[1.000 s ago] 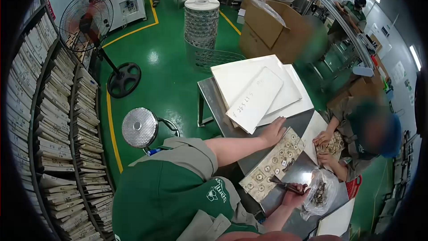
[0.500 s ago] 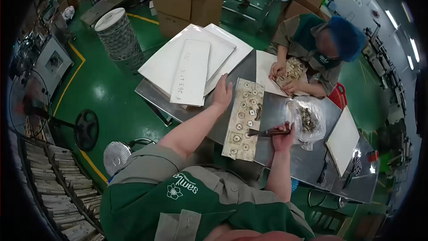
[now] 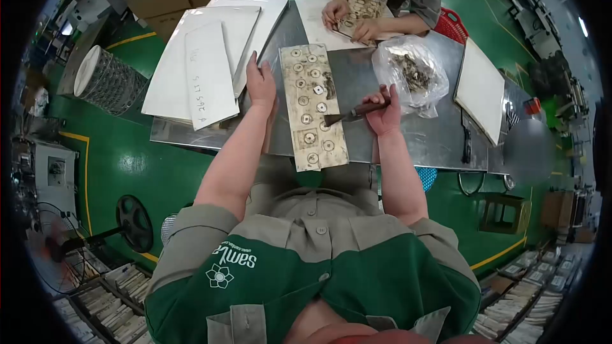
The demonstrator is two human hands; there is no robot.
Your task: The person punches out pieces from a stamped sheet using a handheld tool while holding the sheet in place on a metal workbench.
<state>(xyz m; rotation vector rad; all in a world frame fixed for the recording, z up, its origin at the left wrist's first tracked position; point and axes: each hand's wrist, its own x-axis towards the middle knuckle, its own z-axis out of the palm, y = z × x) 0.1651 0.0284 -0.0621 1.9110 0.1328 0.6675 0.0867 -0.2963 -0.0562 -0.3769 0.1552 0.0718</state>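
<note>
A narrow, stained beige board (image 3: 298, 103) with rows of printed circles lies lengthwise before me, its near end overhanging the metal table's edge. My right hand (image 3: 384, 116) is wrapped round the handle of a scraper (image 3: 363, 109). Its flat blade rests on or just over the board's right side, among the lower circles. To the left of the board, my left hand (image 3: 260, 86) is open and holds nothing, fingers stretched away from me. It is apart from the board and beside the stacked white boards (image 3: 237, 19).
A clear plastic bag of scraps (image 3: 414, 76) sits right of my scraper. Across the metal table (image 3: 421, 137), a co-worker's hands (image 3: 366, 28) are on a similar board. A white panel (image 3: 478, 92) and a red basket (image 3: 451, 25) are on the right.
My view has turned and tilted down, so the table appears higher and rotated. The scraper remains in my right hand at the board's right side; my left hand is still open.
</note>
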